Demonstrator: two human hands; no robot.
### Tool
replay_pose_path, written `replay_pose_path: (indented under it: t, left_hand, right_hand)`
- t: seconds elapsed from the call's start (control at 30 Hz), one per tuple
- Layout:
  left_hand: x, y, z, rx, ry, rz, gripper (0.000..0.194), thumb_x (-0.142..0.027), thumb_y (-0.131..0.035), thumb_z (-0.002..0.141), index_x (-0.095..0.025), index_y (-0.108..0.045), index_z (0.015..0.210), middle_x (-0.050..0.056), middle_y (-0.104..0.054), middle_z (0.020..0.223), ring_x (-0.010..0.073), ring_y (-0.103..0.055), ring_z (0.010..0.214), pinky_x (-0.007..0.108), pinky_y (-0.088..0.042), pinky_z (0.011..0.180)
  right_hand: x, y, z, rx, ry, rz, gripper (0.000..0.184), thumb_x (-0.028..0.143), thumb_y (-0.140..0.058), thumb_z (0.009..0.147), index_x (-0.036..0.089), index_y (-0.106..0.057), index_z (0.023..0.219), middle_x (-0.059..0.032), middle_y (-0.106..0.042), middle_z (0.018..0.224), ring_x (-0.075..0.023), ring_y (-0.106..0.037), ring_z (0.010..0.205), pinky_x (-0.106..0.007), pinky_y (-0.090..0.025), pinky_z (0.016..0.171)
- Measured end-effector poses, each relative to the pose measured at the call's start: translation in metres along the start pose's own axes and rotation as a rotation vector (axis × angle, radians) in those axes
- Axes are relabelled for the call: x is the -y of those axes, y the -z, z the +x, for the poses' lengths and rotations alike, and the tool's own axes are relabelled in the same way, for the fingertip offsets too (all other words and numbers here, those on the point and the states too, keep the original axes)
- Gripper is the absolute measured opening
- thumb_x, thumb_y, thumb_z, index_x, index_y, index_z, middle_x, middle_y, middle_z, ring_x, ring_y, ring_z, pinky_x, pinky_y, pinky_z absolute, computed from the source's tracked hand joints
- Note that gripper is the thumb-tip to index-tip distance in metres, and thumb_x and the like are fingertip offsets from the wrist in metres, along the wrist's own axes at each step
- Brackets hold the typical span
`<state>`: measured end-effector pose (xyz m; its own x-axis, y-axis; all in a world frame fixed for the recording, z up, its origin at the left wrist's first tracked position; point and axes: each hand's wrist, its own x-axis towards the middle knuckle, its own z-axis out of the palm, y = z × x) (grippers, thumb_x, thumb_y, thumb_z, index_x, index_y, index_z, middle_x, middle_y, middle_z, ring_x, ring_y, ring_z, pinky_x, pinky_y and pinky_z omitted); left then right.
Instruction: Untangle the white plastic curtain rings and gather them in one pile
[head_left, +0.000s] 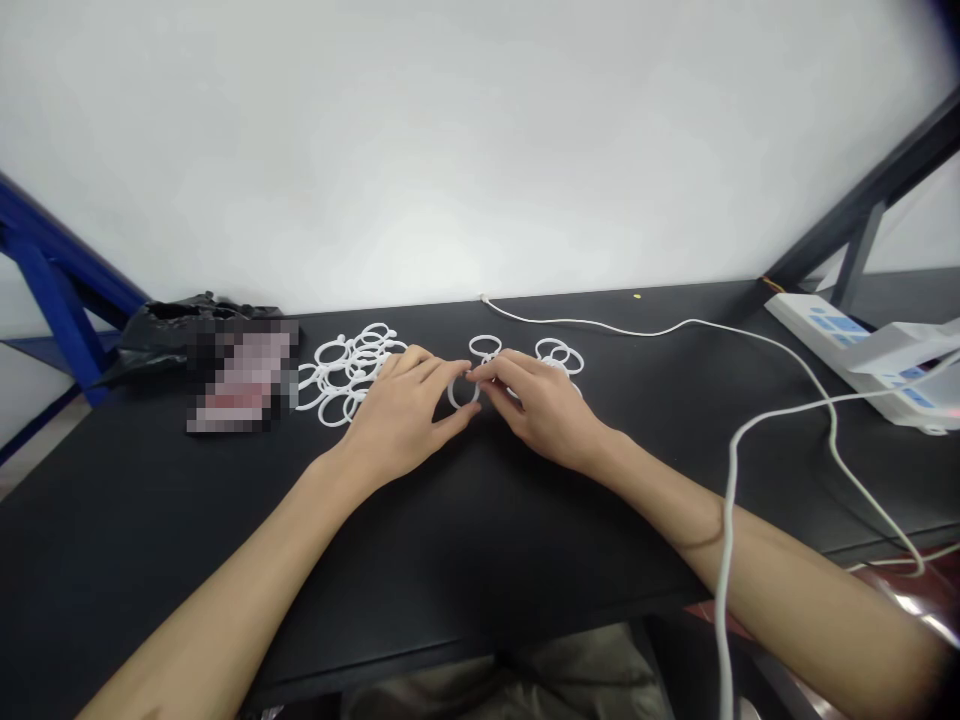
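Observation:
A white plastic-looking ring (462, 408) stands between my hands above the black table. My left hand (401, 405) grips it, thumb at the lower edge and fingers at the top. The fingertips of my right hand (536, 405) are pinched together at the ring's upper right edge; whether a small part sits between them is hidden. Left of my left hand lies a heap of similar white rings (358, 376), several with small round knobs. Just beyond my fingers rests another white ring (485, 338). A smaller group of white rings (559, 355) lies behind my right hand, partly covered by it.
On the left are a black plastic bag (161, 335) and a pixelated flat item (247, 380). A white cable (622, 331) runs across the black table (465, 550) to the right, and passes over my right forearm. A white device (855, 350) with blue panels stands at right.

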<state>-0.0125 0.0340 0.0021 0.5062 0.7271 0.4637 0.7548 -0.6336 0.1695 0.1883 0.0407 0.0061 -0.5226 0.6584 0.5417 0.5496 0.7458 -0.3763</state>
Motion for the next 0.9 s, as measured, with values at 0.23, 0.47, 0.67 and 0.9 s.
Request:
replay_pose_path:
  t: [0.23,0.47,0.67,0.9]
  left_hand:
    - [-0.001,0.001,0.000,0.007,0.020,-0.017,0.034,-0.038,-0.055,0.093,-0.015,-0.059,0.119,0.008,-0.068,0.104,0.0247,-0.054,0.099,0.042,-0.046,0.089]
    - [0.002,0.009,0.004,-0.023,0.141,0.024,0.034,-0.038,-0.055,0.090,-0.017,-0.058,0.117,0.008,-0.067,0.105,0.0270,-0.055,0.103,0.043,-0.046,0.093]
    - [0.035,0.036,0.004,-0.091,0.458,0.101,0.039,-0.037,-0.052,0.090,-0.012,-0.058,0.120,0.013,-0.065,0.114,0.0311,-0.050,0.115,0.045,-0.043,0.099]
    - [0.082,0.050,0.003,0.035,0.747,0.155,0.050,-0.042,-0.048,0.089,-0.009,-0.060,0.124,0.017,-0.062,0.121,0.0321,-0.050,0.115,0.045,-0.038,0.104]
  right_hand:
    - [0.000,-0.001,0.000,-0.009,-0.037,0.008,0.018,0.019,-0.048,0.098,0.018,-0.065,0.104,-0.0059,-0.071,0.097,-0.0161,-0.065,0.081,-0.029,-0.050,0.071]
    - [0.001,-0.001,-0.002,-0.042,-0.142,0.018,0.030,0.024,-0.052,0.096,0.020,-0.056,0.126,-0.0064,-0.069,0.109,-0.0185,-0.066,0.092,-0.032,-0.054,0.076]
    - [-0.004,0.001,-0.001,-0.013,-0.180,-0.164,0.028,0.026,-0.052,0.095,0.018,-0.060,0.121,-0.0085,-0.067,0.106,-0.0227,-0.062,0.096,-0.035,-0.052,0.077]
    - [-0.013,-0.001,0.000,0.057,-0.179,-0.280,0.029,0.024,-0.054,0.094,0.012,-0.064,0.118,-0.0136,-0.064,0.107,-0.0264,-0.055,0.097,-0.040,-0.049,0.087]
